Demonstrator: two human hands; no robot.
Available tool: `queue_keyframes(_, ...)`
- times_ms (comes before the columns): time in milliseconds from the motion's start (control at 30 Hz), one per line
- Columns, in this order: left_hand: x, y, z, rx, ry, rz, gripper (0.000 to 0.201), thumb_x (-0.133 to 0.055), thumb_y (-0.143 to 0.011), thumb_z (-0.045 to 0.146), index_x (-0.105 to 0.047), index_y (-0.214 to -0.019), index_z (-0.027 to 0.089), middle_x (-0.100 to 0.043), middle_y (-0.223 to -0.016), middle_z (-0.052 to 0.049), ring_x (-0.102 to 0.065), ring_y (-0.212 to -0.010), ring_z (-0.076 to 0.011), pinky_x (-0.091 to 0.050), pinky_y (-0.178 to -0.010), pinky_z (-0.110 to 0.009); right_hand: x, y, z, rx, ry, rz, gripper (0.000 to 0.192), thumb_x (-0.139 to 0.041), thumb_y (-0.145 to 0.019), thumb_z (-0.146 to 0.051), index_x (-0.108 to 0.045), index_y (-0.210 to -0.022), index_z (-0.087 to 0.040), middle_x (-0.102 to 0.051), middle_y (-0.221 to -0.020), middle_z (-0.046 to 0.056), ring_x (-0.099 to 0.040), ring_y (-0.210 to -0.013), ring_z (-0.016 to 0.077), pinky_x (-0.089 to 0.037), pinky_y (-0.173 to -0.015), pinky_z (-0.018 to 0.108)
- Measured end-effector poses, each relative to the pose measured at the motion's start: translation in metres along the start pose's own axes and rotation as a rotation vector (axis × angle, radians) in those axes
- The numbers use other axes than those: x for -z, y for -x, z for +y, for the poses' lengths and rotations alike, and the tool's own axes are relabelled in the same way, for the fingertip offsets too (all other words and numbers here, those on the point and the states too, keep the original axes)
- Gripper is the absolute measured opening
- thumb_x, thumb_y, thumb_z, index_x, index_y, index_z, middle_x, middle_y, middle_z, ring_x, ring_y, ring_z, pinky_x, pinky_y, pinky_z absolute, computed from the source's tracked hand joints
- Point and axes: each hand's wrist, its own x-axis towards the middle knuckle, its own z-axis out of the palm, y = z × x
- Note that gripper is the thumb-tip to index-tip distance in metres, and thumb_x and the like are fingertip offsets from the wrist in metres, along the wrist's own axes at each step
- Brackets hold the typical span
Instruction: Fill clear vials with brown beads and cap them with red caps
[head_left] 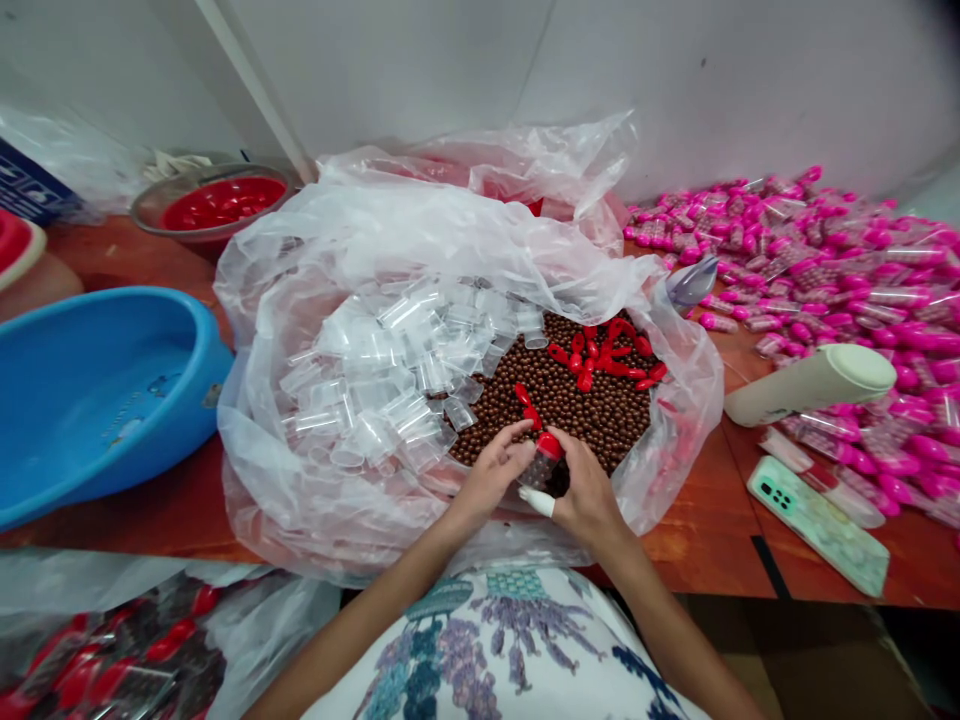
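Observation:
My left hand (pixel 495 470) and my right hand (pixel 586 492) meet over the near edge of a heap of small brown balls (pixel 487 412). Between their fingers is a small clear plastic tube (pixel 537 470) with a red cap (pixel 550 444). The right thumb wears a white cover (pixel 537 501) and lies along the tube's near side; the left fingers and thumb close on its other side. Just beyond the fingertips lie loose red caps (pixel 523 394), with more red caps (pixel 589 358) farther right on the balls. Clear empty tubes (pixel 390 390) are piled left of the balls.
A plastic-lined container (pixel 262 430) holds balls and tubes. Left are a blue basin (pixel 202 365) and a bowl of red pieces (pixel 225 203). Pink-capped tubes (pixel 840 270), a pale cylinder (pixel 814 385) and a phone (pixel 821 525) lie right. A bag of red-capped tubes (pixel 135 650) sits lower left.

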Motion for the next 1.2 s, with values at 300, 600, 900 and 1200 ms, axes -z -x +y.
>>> queue_keyframes(300, -0.017, 0.003, -0.005, -0.008, -0.136, 0.087, 0.055, -0.043, -0.083, 0.051, -0.046, -0.128, 0.019, -0.065, -0.084, -0.003, -0.058, -0.066, -0.0149, -0.045, -0.06, -0.025, -0.006, 0.005, -0.008, 0.146, 0.08, 0.001, 0.059, -0.059, -0.066, -0.024, -0.041, -0.122, -0.017, -0.054, -0.113, 0.012, -0.05, -0.102, 0.0275, -0.04, -0.086, 0.042)
queue_keyframes(600, -0.007, 0.013, 0.004, -0.238, -0.492, 0.015, 0.043, -0.026, -0.092, 0.034, -0.046, -0.127, 0.018, -0.05, -0.127, -0.007, -0.046, -0.115, -0.0188, -0.032, -0.099, -0.031, 0.0, 0.011, -0.003, 0.193, 0.141, -0.031, 0.062, -0.059, -0.071, -0.033, -0.037, -0.128, -0.019, -0.053, -0.118, 0.013, -0.049, -0.107, 0.0285, -0.039, -0.088, 0.044)
queue_keyframes(900, 0.057, 0.015, 0.046, -0.489, -1.742, 0.294, 0.042, -0.043, -0.079, 0.007, -0.055, -0.117, 0.019, -0.051, -0.122, -0.012, -0.041, -0.107, -0.0288, -0.037, -0.086, -0.045, 0.057, 0.02, 0.053, -0.063, 0.479, 0.05, 0.074, -0.056, -0.076, -0.049, -0.03, -0.136, -0.014, -0.05, -0.116, 0.018, -0.046, -0.107, 0.0342, -0.039, -0.087, 0.05)
queue_keyframes(1200, 0.048, 0.004, 0.041, -0.549, -1.419, 0.147, 0.037, -0.04, -0.087, 0.02, -0.046, -0.124, 0.018, -0.057, -0.106, -0.01, -0.049, -0.102, -0.0216, -0.039, -0.088, -0.037, 0.018, -0.019, 0.018, 0.061, 0.357, -0.031, 0.039, -0.046, -0.083, -0.014, -0.052, -0.121, -0.021, -0.057, -0.112, 0.01, -0.047, -0.103, 0.0258, -0.04, -0.088, 0.042)
